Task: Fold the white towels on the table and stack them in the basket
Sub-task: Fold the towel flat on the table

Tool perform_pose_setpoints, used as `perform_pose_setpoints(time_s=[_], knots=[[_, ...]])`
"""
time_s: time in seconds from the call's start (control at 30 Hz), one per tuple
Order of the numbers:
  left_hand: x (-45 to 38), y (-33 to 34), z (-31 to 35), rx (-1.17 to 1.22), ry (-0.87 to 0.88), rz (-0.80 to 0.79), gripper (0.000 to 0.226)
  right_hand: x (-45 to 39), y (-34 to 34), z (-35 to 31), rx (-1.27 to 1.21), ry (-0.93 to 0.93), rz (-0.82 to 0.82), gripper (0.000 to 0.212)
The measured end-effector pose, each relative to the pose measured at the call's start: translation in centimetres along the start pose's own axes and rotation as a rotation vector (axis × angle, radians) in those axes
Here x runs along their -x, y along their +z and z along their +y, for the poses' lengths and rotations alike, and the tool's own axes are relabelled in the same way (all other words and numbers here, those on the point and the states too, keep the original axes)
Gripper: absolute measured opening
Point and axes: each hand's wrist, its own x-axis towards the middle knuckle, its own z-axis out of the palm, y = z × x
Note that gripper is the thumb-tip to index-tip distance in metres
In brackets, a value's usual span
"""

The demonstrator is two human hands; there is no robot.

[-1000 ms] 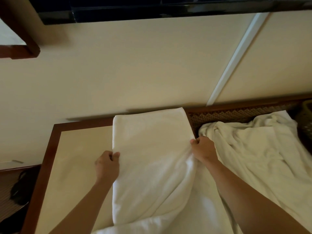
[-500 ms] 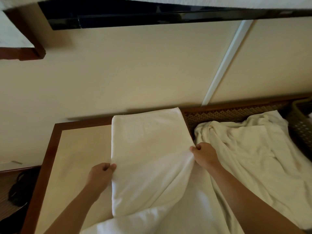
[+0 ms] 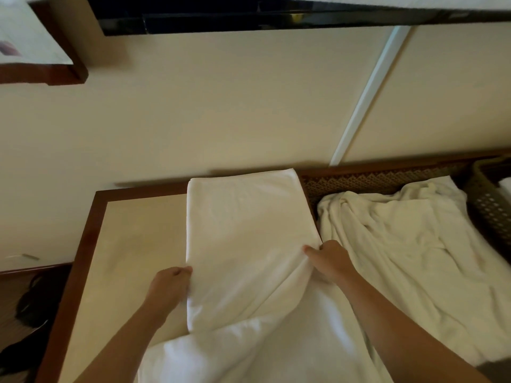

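Note:
A long white towel (image 3: 243, 233) lies lengthwise on the table (image 3: 132, 244), its far end by the wall and its near end hanging toward me. My left hand (image 3: 168, 286) pinches its left edge. My right hand (image 3: 329, 261) grips its right edge, lifting a slack fold between them. To the right lies a crumpled heap of white towels (image 3: 401, 244). A dark woven basket (image 3: 489, 205) stands at the far right edge, with a bit of white showing inside.
The table has a cream top with a brown wooden rim (image 3: 83, 244). A patterned brown strip (image 3: 373, 179) runs along the wall behind the heap. Left of the table, a dark object (image 3: 33, 302) lies on the lower floor.
Both hands have slid toward me along the towel's edges, and the view has shifted, bringing the basket in at the right.

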Motion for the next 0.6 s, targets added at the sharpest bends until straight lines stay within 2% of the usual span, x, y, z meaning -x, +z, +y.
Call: perform_pose_setpoints(time_s=[0.1,0.13,0.23,0.27,0.33,0.4,0.43,0.53,0.6], knots=[[0.7,-0.3,-1.0,0.094,-0.084,-0.155,0.041,0.7,0.2,0.9,-0.036,-0.067,0.099,0.028],[0.8,-0.3,-1.3,0.055,-0.056,-0.124,0.043,0.8,0.2,1.1,-0.035,-0.084,0.160,0.029],[1.4,0.6,-1.1,-0.201,0.080,0.097,0.043,1.4,0.8,1.5,-0.011,-0.070,0.244,0.026],[2.0,1.1,-0.9,-0.223,0.116,0.144,0.040,1.7,1.2,1.6,-0.010,-0.070,0.252,0.026],[3.1,1.7,-0.5,-0.151,0.148,0.173,0.030,2.4,1.5,1.4,0.011,-0.082,0.262,0.041],[4.7,1.0,-1.6,-0.098,0.171,0.128,0.020,3.9,1.5,1.0,0.052,-0.086,0.308,0.056],[5.8,0.3,-2.7,-0.116,0.197,0.079,0.019,4.9,1.4,1.1,0.071,-0.100,0.335,0.055],[8.4,-1.9,-6.4,-0.355,0.245,-0.102,0.023,8.2,1.8,1.8,0.094,-0.169,0.294,0.047],[10.3,-2.7,-8.6,-0.534,0.258,-0.185,0.043,11.4,2.5,2.8,0.102,-0.237,0.200,0.046]])
